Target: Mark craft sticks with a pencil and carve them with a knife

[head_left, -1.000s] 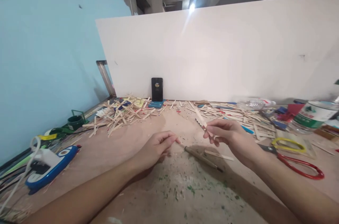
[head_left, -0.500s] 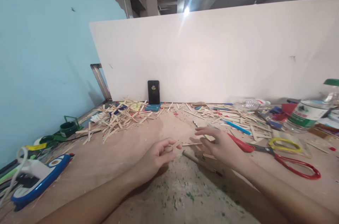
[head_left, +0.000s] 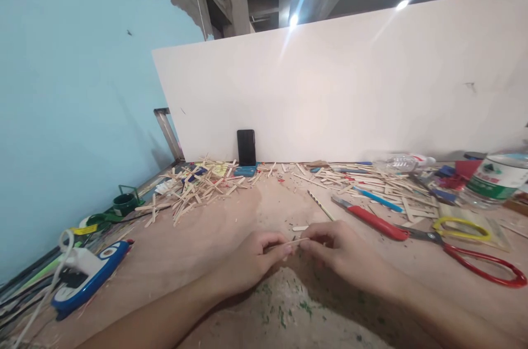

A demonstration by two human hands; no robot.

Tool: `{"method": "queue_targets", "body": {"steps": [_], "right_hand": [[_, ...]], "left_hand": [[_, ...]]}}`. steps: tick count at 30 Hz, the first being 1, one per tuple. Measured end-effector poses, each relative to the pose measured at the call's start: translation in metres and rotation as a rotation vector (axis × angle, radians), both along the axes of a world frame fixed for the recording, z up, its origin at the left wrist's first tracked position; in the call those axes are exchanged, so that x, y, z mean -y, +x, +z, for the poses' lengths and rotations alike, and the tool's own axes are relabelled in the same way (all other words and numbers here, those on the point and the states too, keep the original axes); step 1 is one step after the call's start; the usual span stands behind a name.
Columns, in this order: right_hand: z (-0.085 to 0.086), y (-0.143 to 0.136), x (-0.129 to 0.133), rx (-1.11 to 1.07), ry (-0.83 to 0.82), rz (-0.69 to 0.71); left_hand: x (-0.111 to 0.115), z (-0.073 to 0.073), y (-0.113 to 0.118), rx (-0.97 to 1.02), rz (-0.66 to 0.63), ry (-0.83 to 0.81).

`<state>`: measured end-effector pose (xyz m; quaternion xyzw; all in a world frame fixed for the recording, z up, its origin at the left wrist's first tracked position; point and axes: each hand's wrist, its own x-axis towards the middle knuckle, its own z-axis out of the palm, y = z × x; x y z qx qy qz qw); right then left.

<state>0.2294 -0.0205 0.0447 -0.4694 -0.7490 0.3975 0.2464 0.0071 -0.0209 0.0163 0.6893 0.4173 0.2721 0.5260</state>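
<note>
My left hand [head_left: 259, 261] pinches the left end of a thin craft stick [head_left: 297, 242] low over the middle of the table. On its other end, the thumb and fingers of my right hand [head_left: 342, 250] are closed too, so the stick spans the small gap between the hands. Just beyond the fingertips lies a loose stick piece [head_left: 300, 228]. A striped pencil [head_left: 320, 205] points away from my right hand. To the right rest a red-handled knife [head_left: 375, 220] and scissors [head_left: 433, 237] with red and yellow handles. What lies under my right palm is hidden.
A heap of craft sticks [head_left: 198, 189] spreads at the back left, more sticks [head_left: 383, 189] at the back right. A black phone [head_left: 246, 147] stands against the white board [head_left: 330, 96]. Bottles [head_left: 497, 178] are at far right, a blue-white power strip [head_left: 91, 277] at left.
My right hand, earlier open and raised, has come down and left and closed on the stick my left hand was holding. The brush-like rod under it is now hidden. The phone screen went dark.
</note>
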Motion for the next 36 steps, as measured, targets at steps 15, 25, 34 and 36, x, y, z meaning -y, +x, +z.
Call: {"method": "queue_targets", "body": {"steps": [15,25,34,36], "right_hand": [[0.014,0.03,-0.026,-0.038,-0.057,-0.134],[0.013,0.048,-0.039,0.464,0.173,-0.11],[0.003,0.05,-0.038,0.559,0.158,0.074],[0.002,0.048,-0.036,0.526,0.175,0.082]], "left_hand": [[-0.001,0.01,-0.004,-0.186,0.043,0.197],[-0.001,0.003,-0.006,-0.252,0.047,0.324],[-0.004,0.004,-0.011,-0.351,-0.034,0.49],[-0.003,0.003,-0.012,-0.374,-0.082,0.51]]}}
